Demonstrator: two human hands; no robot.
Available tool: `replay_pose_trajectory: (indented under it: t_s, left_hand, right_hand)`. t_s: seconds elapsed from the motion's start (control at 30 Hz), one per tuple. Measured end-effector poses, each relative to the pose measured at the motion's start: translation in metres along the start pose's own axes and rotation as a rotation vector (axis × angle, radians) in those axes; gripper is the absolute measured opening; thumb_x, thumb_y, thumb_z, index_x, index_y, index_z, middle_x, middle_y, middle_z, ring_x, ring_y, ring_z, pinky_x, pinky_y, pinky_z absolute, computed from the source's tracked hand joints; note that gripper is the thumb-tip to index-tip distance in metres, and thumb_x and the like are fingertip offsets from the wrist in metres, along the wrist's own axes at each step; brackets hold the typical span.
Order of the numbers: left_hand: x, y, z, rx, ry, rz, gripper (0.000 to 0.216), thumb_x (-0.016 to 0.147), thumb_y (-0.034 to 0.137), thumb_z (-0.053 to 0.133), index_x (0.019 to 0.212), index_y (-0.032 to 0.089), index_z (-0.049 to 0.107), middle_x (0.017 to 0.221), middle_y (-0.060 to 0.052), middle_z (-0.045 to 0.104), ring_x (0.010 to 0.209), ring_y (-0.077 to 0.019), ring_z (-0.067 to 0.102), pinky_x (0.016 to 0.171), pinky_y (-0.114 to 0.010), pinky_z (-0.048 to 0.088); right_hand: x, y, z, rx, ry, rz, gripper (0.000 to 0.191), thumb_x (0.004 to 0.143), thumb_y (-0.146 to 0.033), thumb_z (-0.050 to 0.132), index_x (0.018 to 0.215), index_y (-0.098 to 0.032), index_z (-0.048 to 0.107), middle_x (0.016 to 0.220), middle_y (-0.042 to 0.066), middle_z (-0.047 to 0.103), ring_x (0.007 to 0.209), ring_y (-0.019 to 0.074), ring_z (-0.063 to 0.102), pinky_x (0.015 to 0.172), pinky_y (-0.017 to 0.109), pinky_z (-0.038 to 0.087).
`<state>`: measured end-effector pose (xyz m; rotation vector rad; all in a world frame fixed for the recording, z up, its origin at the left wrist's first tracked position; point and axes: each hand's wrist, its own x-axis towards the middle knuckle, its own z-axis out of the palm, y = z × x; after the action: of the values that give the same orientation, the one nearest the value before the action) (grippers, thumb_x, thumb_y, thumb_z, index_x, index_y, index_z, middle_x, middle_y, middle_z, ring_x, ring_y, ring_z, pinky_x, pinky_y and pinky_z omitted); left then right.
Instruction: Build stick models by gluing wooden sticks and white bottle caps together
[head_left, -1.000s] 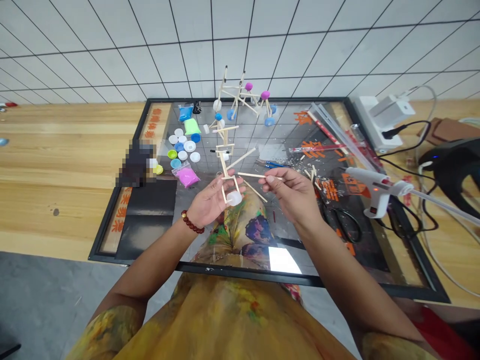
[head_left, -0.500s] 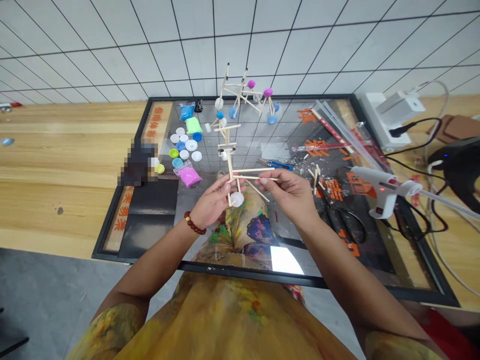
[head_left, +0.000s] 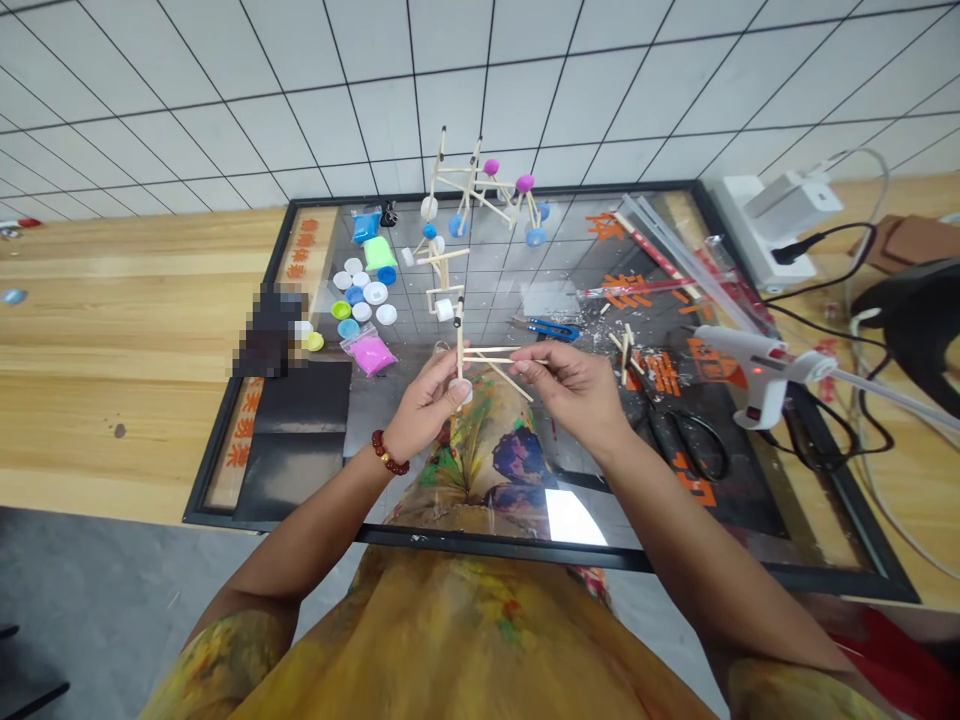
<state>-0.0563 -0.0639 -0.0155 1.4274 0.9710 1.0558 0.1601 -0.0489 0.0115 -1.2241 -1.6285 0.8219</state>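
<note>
My left hand (head_left: 426, 408) pinches a small frame of thin wooden sticks (head_left: 460, 340) that has a white bottle cap (head_left: 463, 391) fixed at its lower end. My right hand (head_left: 571, 385) is closed on loose thin sticks (head_left: 491, 352) whose tips meet the frame. Both hands hover just above a black-framed glass board (head_left: 300, 400) lying on a wooden table (head_left: 112, 330).
A finished stick model with pink and blue caps (head_left: 487, 195) stands at the board's far edge. Loose bottle caps (head_left: 364, 295) and a pink bag (head_left: 373, 352) lie left. A white glue gun (head_left: 750, 365), black scissors (head_left: 690, 440) and cables lie right.
The stick frame in my left hand has turned more upright, and my right hand has brought its sticks in against it. Both hands drifted slightly upward in view.
</note>
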Motion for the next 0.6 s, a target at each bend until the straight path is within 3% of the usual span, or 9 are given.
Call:
replay_pose_trajectory:
  t_s: [0.1,0.3,0.43,0.6]
  left_hand:
    - [0.001,-0.001,-0.003,0.148,0.013,0.084,0.051,0.094,0.041,0.06,0.144,0.03,0.053,0.149,-0.008,0.051,0.14,-0.0268,0.046,0.12,-0.045,0.034]
    - [0.001,-0.006,-0.007,0.231,0.032,0.125,0.057,0.093,0.039,0.062,0.147,0.031,0.047,0.15,-0.009,0.05,0.138,-0.0271,0.048,0.118,-0.046,0.037]
    - [0.001,0.001,-0.005,0.268,0.052,0.136,0.055,0.09,0.041,0.066,0.142,0.029,0.052,0.146,-0.01,0.051,0.134,-0.027,0.051,0.114,-0.044,0.042]
    - [0.001,0.014,0.002,0.29,0.136,0.094,0.038,0.097,0.045,0.052,0.128,0.025,0.064,0.135,-0.009,0.061,0.13,-0.0242,0.054,0.112,-0.042,0.042]
  right_hand:
    - [-0.005,0.0,0.001,-0.079,0.028,-0.101,0.012,0.091,-0.028,0.063,0.093,-0.022,0.073,0.087,0.002,0.078,0.077,0.0168,0.072,0.073,0.028,0.053]
    - [-0.009,0.01,0.006,-0.299,0.029,-0.304,0.011,0.094,-0.023,0.059,0.094,-0.022,0.069,0.086,0.003,0.076,0.079,0.0183,0.071,0.074,0.03,0.052]
    - [-0.007,0.013,0.007,-0.395,0.066,-0.44,0.012,0.095,-0.019,0.057,0.097,-0.021,0.069,0.089,0.005,0.075,0.083,0.0201,0.069,0.075,0.034,0.051]
    - [-0.006,0.012,0.007,-0.415,0.104,-0.488,0.013,0.094,-0.017,0.058,0.098,-0.021,0.07,0.091,0.006,0.075,0.084,0.0202,0.068,0.076,0.034,0.051]
